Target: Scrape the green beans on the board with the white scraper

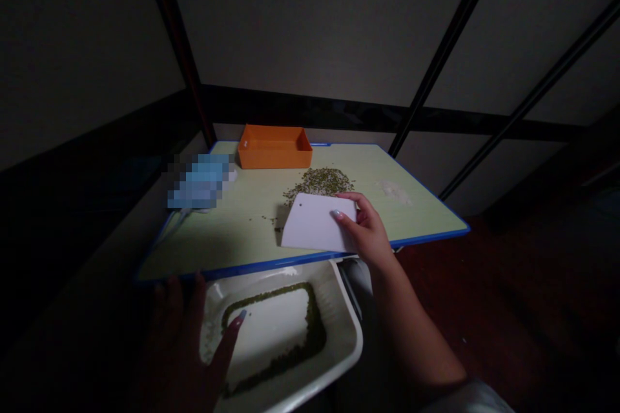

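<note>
My right hand (363, 229) grips a white dough scraper (314, 226), thumb on its near face. The scraper stands tilted over the near edge of the pale table (237, 226), in front of a loose heap of small green grains (327, 181), which look like mung beans. Below the table edge is a white plastic basin (346, 335) with more green grains (316, 329) gathered around its floor's border. In the dark at the basin's left side, my left hand (186, 342) has its fingers spread toward the table edge and its thumb over the basin.
An orange open box (275, 156) stands at the back of the table. A blurred-out bluish item (201, 182) with a cable lies at the left edge. Whitish powder or grains (396, 192) lie on the right. A panelled wall (310, 32) rises behind.
</note>
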Tool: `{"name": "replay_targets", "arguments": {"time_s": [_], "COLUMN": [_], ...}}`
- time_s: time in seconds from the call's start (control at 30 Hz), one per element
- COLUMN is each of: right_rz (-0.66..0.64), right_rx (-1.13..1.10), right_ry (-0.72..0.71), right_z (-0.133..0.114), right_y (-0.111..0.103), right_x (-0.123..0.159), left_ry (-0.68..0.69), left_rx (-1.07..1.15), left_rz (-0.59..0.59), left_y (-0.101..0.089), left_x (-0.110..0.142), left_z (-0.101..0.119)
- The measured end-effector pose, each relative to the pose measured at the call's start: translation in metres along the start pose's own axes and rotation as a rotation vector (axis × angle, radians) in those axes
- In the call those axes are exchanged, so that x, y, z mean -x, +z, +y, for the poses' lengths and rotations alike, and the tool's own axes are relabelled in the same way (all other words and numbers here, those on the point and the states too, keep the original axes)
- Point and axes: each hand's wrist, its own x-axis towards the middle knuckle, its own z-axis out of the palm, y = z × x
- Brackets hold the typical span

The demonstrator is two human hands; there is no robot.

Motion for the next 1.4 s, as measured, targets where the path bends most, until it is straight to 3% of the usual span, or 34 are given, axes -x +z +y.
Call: {"name": "replay_targets", "arguments": {"time_s": [0.7, 1.0, 1.17, 1.4], "right_rz": [-0.011, 0.258, 0.219, 0.195], "right_rx": [0.007, 0.144, 0.290, 0.363], "right_ry": [-0.009, -0.170, -0.246, -0.268], "right_z": [0.003, 0.000, -0.011, -0.005], "right_y": [-0.003, 0.002, 0.014, 0.020], "right_x": [0.000, 0.008, 0.019, 0.020], "left_ry": [-0.015, -0.040, -0.053, -0.071], "left_rx": [0.015, 0.039, 0.031, 0.045], "left_rz": [-0.025, -0.047, -0.045, -0.065], "left_y": [0.001, -0.002, -0.002, -0.003], "left_x": [0.000, 0.000, 0.002, 0.001], "left_z": [0.001, 0.002, 0.002, 0.003]}}
